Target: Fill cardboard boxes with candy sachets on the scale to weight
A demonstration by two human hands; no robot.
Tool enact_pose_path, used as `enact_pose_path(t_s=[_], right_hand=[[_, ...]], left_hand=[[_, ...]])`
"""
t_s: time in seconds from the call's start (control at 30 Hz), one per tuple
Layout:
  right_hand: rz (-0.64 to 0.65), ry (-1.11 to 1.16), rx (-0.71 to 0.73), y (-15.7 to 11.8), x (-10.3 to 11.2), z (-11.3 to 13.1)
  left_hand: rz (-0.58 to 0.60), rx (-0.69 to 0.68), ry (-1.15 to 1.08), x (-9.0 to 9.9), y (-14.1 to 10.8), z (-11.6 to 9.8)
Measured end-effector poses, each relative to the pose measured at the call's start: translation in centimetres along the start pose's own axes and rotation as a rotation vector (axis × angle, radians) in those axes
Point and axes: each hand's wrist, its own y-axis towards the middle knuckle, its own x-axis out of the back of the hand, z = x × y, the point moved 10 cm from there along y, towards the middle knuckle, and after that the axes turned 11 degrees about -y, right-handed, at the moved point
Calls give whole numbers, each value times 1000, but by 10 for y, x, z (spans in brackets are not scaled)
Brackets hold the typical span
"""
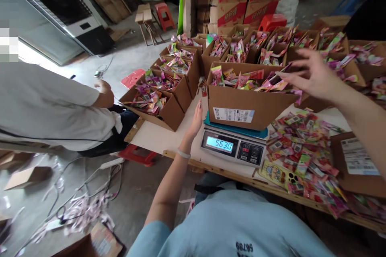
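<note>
The step in hand looks like weighing: a packet-filled box [262, 108] sits on the lit scale [236, 153] at the near edge of the desk [153, 136]. The left hand [196, 118] is spread just beside the scale, its grip apart and holding nothing. The right hand [316, 72] is over the box's right end; whether its grip pinches a packet, I cannot tell. Adjusting the contents would call for light fingers, without pressing on the box.

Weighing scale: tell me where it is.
In the head view, the weighing scale sits right of centre at the table's near edge, beneath an open carton of packets, left of the loose pile.
</note>
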Motion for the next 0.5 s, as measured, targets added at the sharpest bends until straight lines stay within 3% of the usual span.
enact_pose_path(t_s=[0.07, 0.13, 0.27, 0.37, 0.43, 0.5], right_hand=[[-155, -80, 172, 2, 33, 29], [-99, -220, 315, 5, 34, 64], [331, -459, 476, 18, -36, 119], [456, -464, 568, 24, -72, 141], [394, -391, 555, 28, -62, 141], [255, -257, 440, 31, -22, 120]], left_hand=[[-15, -32, -11, -1, -2, -13], [-11, -114, -43, -7, -5, -36], [50, -281, -87, -29, -17, -86], [66, -323, -80, -38, -24, -110], [66, -334, -66, -39, -26, -118], [62, -337, -59, -38, -25, -123]])
